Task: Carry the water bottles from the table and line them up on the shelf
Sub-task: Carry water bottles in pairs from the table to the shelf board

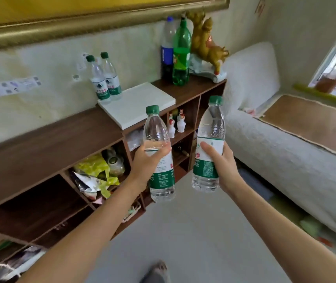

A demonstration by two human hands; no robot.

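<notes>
Left hand (144, 162) gripping one water bottle (160, 152), right hand (222, 164) another (209, 148), two bottles (105, 78) on shelf (40, 144)

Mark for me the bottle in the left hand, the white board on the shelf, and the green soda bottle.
Bottle in the left hand (156, 131): head view, on its clear upper body.
White board (140, 103): head view, middle of its top face.
Green soda bottle (181, 58): head view, on its label.

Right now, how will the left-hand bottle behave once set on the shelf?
The bottle looks full, so probably heavy for its size. Tall and narrow, it may tip if nudged. Its thin plastic probably flexes under the left hand.
</notes>
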